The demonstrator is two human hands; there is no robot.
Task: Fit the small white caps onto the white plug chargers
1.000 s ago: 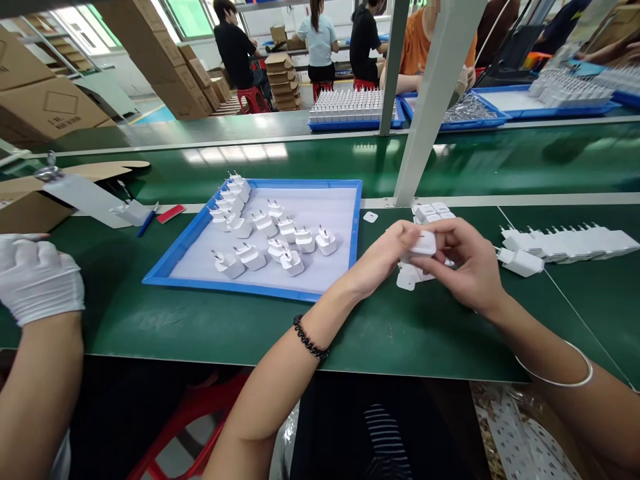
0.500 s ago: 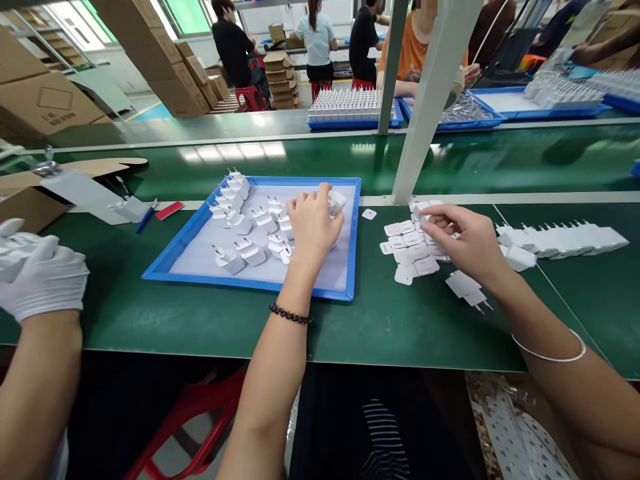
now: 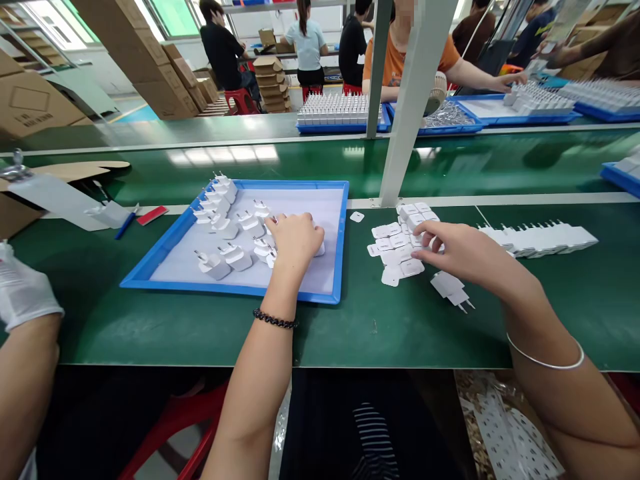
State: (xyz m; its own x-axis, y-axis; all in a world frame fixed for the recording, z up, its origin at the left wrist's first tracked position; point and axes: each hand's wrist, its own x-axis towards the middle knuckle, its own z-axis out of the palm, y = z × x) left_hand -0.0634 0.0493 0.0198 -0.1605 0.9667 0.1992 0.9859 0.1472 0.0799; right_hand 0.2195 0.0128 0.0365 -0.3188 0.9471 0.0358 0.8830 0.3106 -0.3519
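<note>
My left hand is over the blue tray, fingers curled down; what they hold is hidden. A white charger plug shows beside the thumb. More white charger plugs, most prongs up, stand left of this hand, with a row along the tray's left side. My right hand hovers at the right edge of a pile of small white rounded-square pieces. Its thumb and index finger are apart, with nothing visible between them. A white piece with two prongs lies below that hand.
A line of white plugs stands on the green table at the right. A loose white piece lies near the metal post. Far left are a co-worker's gloved hand, a blue pen and a red strip.
My left hand has moved left and down within the tray, and the plug seen by its fingers no longer shows there. The right hand's finger and thumb have parted. The view has shifted slightly.
</note>
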